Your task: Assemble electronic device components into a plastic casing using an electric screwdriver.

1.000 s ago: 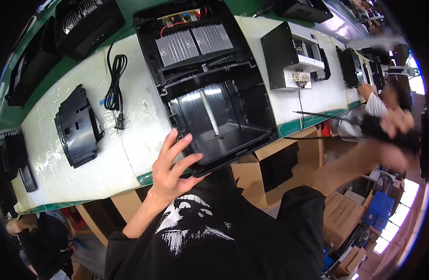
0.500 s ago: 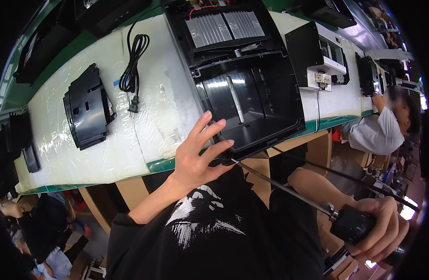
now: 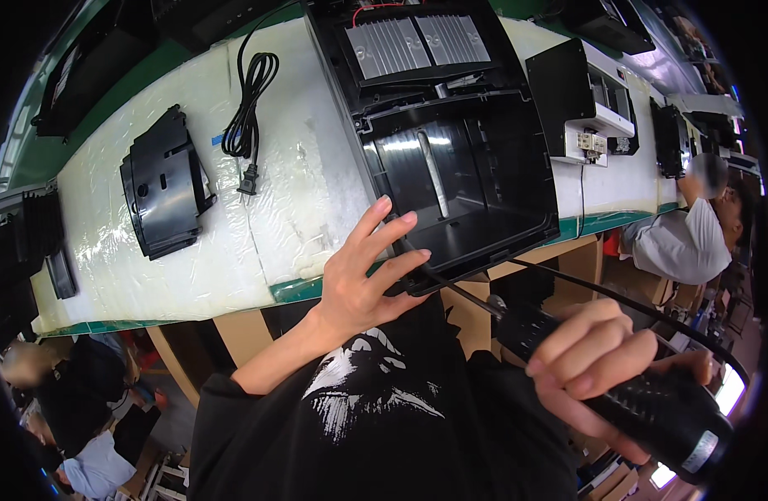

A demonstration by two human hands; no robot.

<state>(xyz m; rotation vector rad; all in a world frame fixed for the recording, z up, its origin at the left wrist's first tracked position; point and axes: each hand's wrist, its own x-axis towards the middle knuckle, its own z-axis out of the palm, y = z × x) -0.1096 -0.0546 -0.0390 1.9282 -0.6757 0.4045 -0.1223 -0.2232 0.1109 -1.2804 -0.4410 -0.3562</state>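
A large open black plastic housing lies on the padded bench in front of me. My left hand holds its near left corner, thumb below and spread fingers over the side rim. In my right hand is a black electric screwdriver, fingers wrapped round its body. Its long thin bit points up and left to the corner beside my left index finger. Whether the tip sits in a screw cannot be seen. Two finned metal heat sinks sit at the housing's far end.
A coiled black power cord and a curved black plastic panel lie left on the padded bench. Right of the housing stands a white-and-black unit. A co-worker is at the far right; other people are lower left.
The screwdriver has moved up and left toward the housing corner, so less of its bit shows. My left hand keeps its hold. The whole view has shifted slightly.
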